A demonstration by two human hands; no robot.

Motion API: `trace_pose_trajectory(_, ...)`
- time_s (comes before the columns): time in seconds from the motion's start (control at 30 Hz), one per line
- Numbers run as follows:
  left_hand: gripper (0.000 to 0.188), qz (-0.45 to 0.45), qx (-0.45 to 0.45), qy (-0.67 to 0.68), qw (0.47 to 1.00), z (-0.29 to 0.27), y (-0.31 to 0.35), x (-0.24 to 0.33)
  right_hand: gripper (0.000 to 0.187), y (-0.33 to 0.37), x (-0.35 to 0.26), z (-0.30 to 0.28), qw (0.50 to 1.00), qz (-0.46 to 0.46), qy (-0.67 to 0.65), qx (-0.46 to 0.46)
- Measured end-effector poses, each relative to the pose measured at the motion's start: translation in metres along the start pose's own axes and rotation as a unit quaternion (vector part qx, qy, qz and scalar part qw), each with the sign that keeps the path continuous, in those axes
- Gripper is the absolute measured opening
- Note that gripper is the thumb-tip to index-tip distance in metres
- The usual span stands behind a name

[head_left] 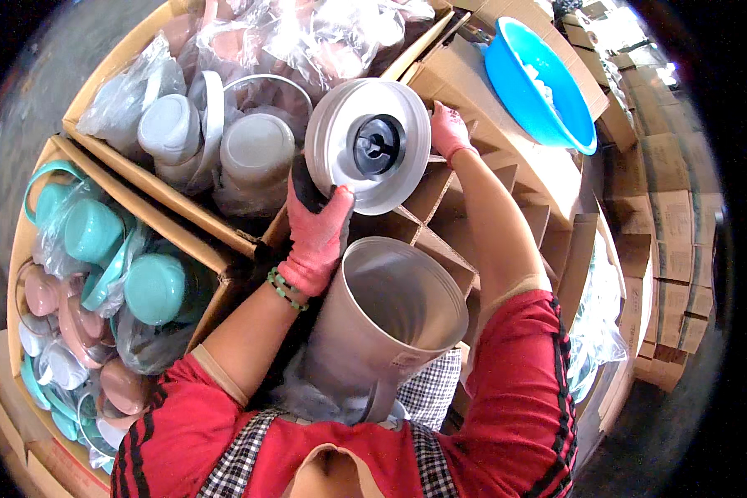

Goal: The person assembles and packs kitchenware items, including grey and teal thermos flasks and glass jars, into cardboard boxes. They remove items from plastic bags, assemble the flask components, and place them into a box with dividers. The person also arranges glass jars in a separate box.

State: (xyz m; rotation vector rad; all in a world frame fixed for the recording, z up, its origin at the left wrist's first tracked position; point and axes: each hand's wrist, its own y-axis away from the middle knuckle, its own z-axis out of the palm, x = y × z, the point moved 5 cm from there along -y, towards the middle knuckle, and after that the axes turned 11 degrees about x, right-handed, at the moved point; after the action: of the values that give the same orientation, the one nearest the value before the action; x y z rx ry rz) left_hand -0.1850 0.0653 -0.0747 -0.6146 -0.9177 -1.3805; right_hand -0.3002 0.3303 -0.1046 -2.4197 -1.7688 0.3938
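Note:
My left hand (319, 228), in a pink glove with a dark palm, grips a round pale lid (332, 124) by its lower left rim. The lid's underside faces up, with a black round fitting (379, 145) at its middle. Just below, a tall grey jug (349, 332) leans close to my body, its mouth open and its handle toward me. My right hand (451, 131), also pink-gloved, reaches past the lid to the edge of a divided cardboard box (494, 178). Its fingers look curled, and what they hold is hidden.
A blue basin (548, 100) with small white pieces sits on cardboard at the upper right. Plastic-wrapped grey jugs (257, 149) fill a carton at the upper left. Teal and pink jugs (153, 286) fill another carton at the left. Stacked cartons (672, 216) stand far right.

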Motion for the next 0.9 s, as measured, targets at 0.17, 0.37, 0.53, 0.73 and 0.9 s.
trace_pose_trajectory(0.17, 0.029, 0.088, -0.042, -0.099, 0.99, -0.017, -0.011, -0.012, 0.049, 0.008, -0.023, -0.107, 0.999, -0.026, 0.025, 0.033)
trace_pose_trajectory(0.37, 0.037, -0.122, -0.185, 0.19, 0.957, -0.012, -0.013, -0.023, 0.042, 0.052, 0.017, -0.267, 0.98, 0.006, -0.098, 0.172)
trace_pose_trajectory(0.53, 0.036, -0.118, -0.311, 0.29, 0.897, 0.012, 0.032, 0.032, 0.019, 0.162, 0.103, -0.316, 0.799, 0.199, -0.51, 0.249)
trace_pose_trajectory(0.73, 0.034, -0.091, -0.302, 0.334, 0.888, 0.041, 0.041, 0.075, 0.021, 0.244, 0.033, -0.234, 0.558, 0.26, -0.77, 0.168)
trace_pose_trajectory(0.9, 0.034, 0.036, -0.303, 0.304, 0.903, 0.047, 0.03, 0.118, 0.044, 0.254, -0.027, -0.226, 0.731, 0.024, -0.68, 0.048)
